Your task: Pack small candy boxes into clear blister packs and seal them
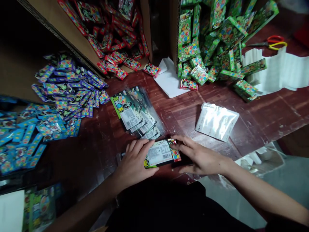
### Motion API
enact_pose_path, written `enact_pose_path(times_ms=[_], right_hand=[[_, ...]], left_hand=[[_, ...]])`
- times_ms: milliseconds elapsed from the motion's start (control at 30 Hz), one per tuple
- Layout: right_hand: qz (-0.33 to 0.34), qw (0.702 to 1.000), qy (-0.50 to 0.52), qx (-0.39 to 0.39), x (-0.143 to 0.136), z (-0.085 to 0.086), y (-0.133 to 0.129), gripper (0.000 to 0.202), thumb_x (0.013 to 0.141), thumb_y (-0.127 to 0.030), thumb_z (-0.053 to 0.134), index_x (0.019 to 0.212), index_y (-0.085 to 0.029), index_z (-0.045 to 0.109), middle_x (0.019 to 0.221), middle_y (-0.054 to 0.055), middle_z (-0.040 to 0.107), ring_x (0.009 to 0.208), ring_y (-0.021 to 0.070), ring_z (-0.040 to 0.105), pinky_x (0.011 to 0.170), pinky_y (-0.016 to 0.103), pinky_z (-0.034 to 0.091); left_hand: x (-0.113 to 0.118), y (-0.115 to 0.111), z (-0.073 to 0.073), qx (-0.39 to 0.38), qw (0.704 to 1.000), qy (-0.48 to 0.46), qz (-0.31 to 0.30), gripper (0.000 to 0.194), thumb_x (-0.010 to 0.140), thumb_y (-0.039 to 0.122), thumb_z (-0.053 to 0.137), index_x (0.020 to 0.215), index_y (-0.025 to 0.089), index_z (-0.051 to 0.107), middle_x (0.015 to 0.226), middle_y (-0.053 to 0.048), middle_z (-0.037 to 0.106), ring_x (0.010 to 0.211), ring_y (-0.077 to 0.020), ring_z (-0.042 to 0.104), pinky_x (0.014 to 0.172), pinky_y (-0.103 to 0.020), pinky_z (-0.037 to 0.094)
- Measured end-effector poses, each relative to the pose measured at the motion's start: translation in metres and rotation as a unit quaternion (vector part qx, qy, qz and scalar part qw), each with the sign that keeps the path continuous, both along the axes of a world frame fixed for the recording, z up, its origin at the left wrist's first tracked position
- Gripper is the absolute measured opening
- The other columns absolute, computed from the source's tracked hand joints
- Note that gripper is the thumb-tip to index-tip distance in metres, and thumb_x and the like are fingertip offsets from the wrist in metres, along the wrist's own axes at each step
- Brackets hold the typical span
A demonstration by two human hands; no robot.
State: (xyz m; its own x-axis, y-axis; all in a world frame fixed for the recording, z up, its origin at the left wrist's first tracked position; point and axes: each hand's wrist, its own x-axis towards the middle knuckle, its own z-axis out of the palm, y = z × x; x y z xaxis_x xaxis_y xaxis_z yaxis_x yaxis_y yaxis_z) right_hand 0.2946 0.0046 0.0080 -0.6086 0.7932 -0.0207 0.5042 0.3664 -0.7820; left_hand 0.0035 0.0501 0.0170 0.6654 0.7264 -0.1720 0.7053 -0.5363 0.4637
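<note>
My left hand grips a flat printed pouch with a white barcode label, its thumb along the lower edge and fingers at the top. A small red candy packet shows at the pouch's right end; whether it lies inside or beneath cannot be told. My right hand is open beside that end, with fingertips at the red packet and thumb apart. Just beyond lies a fanned stack of similar dark-and-green pouches with white labels. To the right is a shiny silver pouch, lying flat.
Blue packets and purple packets are heaped at left. Cardboard boxes spill red packets and green packets at the back. White paper, scissors and a white paper strip lie farther right.
</note>
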Motion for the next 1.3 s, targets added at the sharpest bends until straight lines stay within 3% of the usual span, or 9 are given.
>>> enact_pose_path(times_ms=[133,300,400,500,633,833,1033,1133,1300], right_hand=[[-0.002,0.999,0.009,-0.033,-0.005,0.0,-0.001,0.059,0.098,-0.025,0.058,0.152,-0.019,0.035,0.161,0.019,0.031,0.145,0.0272,0.041,0.114,0.042,0.045],[-0.012,0.998,0.059,0.026,0.008,0.001,0.036,0.085,0.086,-0.046,0.074,0.153,-0.02,0.029,0.157,0.019,0.038,0.145,0.0274,0.041,0.114,0.041,0.045],[-0.201,0.964,-0.006,0.171,0.049,0.007,0.093,0.075,0.091,-0.046,0.067,0.151,-0.017,0.033,0.15,0.02,0.045,0.143,0.0291,0.042,0.118,0.048,0.037],[-0.398,0.873,-0.181,0.216,0.092,0.012,0.156,0.067,0.089,-0.048,0.067,0.142,-0.011,0.047,0.143,0.024,0.051,0.133,0.0378,0.048,0.111,0.057,0.04],[-0.416,0.856,-0.223,0.209,0.106,0.018,0.194,0.063,0.087,-0.044,0.068,0.137,-0.009,0.054,0.128,0.025,0.062,0.123,0.0453,0.052,0.103,0.066,0.04],[-0.299,0.951,0.033,0.065,0.039,0.029,0.113,0.062,0.094,-0.038,0.055,0.152,-0.026,0.038,0.131,0.008,0.064,0.111,0.0264,0.065,0.098,0.045,0.054],[-0.335,0.893,0.264,-0.14,-0.045,0.003,0.018,0.044,0.101,-0.041,0.044,0.144,-0.03,0.037,0.127,0.008,0.065,0.098,0.0212,0.072,0.083,0.039,0.062],[-0.372,0.882,0.269,-0.106,-0.065,-0.007,0.0,0.042,0.099,-0.043,0.053,0.137,-0.029,0.041,0.119,0.007,0.068,0.104,0.0218,0.069,0.087,0.037,0.06],[-0.29,0.944,0.143,-0.067,-0.053,0.004,0.003,0.039,0.098,-0.04,0.058,0.134,-0.026,0.057,0.115,0.006,0.068,0.101,0.0219,0.066,0.091,0.04,0.057]], left_hand=[[-0.003,0.0,-0.004,0.021,1.0,0.0,0.002,0.083,0.069,0.034,0.079,0.144,0.025,0.044,0.135,-0.01,0.055,0.121,-0.0334,0.05,0.106,-0.049,0.041],[-0.013,0.007,-0.014,0.098,0.995,0.001,0.028,0.083,0.071,0.031,0.076,0.146,0.027,0.041,0.131,-0.009,0.059,0.116,-0.0318,0.055,0.1,-0.046,0.045],[-0.019,0.013,-0.021,0.152,0.988,0.004,0.04,0.084,0.071,0.032,0.077,0.146,0.028,0.041,0.128,-0.009,0.061,0.113,-0.0319,0.058,0.096,-0.045,0.047],[-0.021,0.013,-0.025,0.181,0.983,0.008,0.036,0.082,0.07,0.034,0.078,0.145,0.03,0.043,0.125,-0.008,0.064,0.108,-0.0322,0.061,0.091,-0.045,0.048],[-0.024,0.004,-0.022,0.174,0.984,0.009,0.044,0.079,0.073,0.034,0.076,0.144,0.029,0.044,0.126,-0.008,0.065,0.109,-0.0322,0.061,0.091,-0.045,0.048],[-0.033,-0.019,-0.009,0.152,0.985,0.014,0.083,0.078,0.073,0.038,0.076,0.143,0.025,0.045,0.128,-0.011,0.062,0.112,-0.0341,0.058,0.096,-0.05,0.046],[-0.022,-0.034,0.003,0.061,0.99,-0.018,0.125,0.082,0.075,0.04,0.077,0.146,0.025,0.039,0.137,-0.012,0.052,0.124,-0.0348,0.052,0.106,-0.053,0.045],[-0.018,-0.04,0.004,0.024,0.989,-0.028,0.143,0.084,0.075,0.041,0.078,0.147,0.029,0.036,0.14,-0.009,0.048,0.123,-0.0329,0.056,0.105,-0.05,0.049],[-0.016,-0.049,0.003,0.045,0.983,-0.039,0.176,0.083,0.073,0.042,0.08,0.144,0.029,0.039,0.136,-0.009,0.05,0.119,-0.0334,0.061,0.102,-0.051,0.053]])
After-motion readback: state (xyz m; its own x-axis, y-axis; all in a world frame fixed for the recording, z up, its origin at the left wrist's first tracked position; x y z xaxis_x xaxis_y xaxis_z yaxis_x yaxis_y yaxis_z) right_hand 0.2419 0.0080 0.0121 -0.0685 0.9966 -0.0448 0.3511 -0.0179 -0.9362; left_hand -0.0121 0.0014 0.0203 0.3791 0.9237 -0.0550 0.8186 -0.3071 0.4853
